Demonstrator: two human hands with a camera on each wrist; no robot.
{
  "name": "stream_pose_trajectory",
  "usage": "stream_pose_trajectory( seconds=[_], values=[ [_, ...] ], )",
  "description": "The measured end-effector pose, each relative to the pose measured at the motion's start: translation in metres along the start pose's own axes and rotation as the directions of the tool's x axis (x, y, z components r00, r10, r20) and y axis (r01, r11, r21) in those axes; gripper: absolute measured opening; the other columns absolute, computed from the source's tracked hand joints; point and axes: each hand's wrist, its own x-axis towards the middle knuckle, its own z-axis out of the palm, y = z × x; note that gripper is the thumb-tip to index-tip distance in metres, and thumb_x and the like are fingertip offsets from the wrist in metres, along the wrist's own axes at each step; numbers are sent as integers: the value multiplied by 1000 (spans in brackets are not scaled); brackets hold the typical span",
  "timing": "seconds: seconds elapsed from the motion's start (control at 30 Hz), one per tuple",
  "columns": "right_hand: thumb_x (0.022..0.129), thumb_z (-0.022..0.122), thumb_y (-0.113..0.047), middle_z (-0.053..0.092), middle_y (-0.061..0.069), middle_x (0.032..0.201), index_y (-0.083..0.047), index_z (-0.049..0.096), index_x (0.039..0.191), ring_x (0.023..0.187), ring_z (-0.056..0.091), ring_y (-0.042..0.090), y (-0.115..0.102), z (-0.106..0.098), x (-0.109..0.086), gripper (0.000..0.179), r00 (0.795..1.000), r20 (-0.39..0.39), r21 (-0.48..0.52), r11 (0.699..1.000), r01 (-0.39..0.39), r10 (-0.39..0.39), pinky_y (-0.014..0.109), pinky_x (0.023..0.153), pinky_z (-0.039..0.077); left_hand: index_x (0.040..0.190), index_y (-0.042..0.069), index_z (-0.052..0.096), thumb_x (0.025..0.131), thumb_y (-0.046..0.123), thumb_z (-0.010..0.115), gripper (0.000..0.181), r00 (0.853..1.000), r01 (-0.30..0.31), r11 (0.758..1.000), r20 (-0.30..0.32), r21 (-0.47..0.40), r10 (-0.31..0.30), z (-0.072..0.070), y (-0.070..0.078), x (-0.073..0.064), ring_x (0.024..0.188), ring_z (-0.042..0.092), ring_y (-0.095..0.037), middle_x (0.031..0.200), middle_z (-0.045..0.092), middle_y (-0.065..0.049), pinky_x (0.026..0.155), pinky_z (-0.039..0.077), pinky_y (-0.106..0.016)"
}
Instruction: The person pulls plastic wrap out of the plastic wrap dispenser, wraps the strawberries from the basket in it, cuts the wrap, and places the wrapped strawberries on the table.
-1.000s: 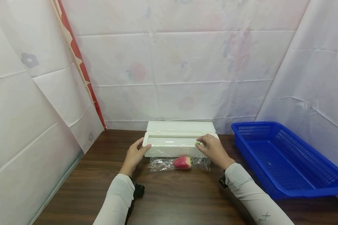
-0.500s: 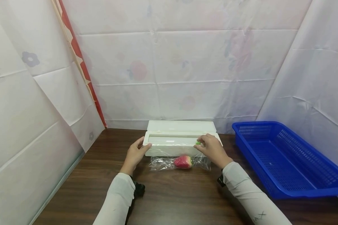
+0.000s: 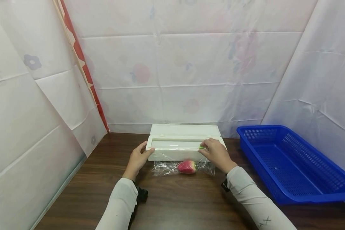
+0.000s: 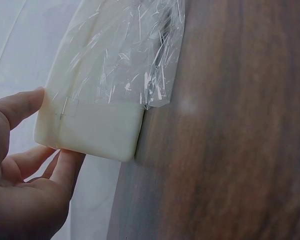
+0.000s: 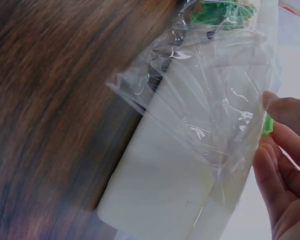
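Observation:
A white cling film dispenser (image 3: 169, 155) sits at the table's far side, its lid (image 3: 185, 130) flipped back. My left hand (image 3: 137, 161) grips its left end, thumb on the front edge and fingers around the end. Toward the right end, my right hand (image 3: 217, 155) pinches a small green slide cutter (image 5: 267, 125) at the dispenser's edge. Clear cling film (image 4: 125, 60) drapes over the front face and down to the table. Wrapped in that film, a red strawberry (image 3: 186, 166) lies just in front of the dispenser, its green leaves (image 5: 222, 14) visible in the right wrist view.
A large blue plastic basket (image 3: 293, 166) stands to the right of my right arm. Behind the dispenser rises a pale printed sheet (image 3: 175, 64), with more sheeting on both sides. The table (image 3: 175, 204) is dark wood.

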Motion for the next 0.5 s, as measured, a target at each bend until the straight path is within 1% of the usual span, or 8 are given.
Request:
stream_pose_trajectory(
  seconds=[0.3,0.5],
  values=[
    [79,74,-28,65,0,82,-16,69,90,73,57,17,0,3,-1,18,999,-16,-50,998,36,-37,38,61,52,141,13,40,85,40,66,67,1000,15,1000,-11,12,-15,1,0,0,124,43,-25,141,44,-11,100,42,-45],
    [80,74,-27,67,-2,84,-17,69,92,73,58,14,0,4,-1,16,998,-18,-63,996,60,-62,37,60,52,141,13,40,85,40,66,67,1000,16,1000,-9,14,-16,1,1,-1,124,43,-25,141,44,-12,100,42,-45]
  ],
)
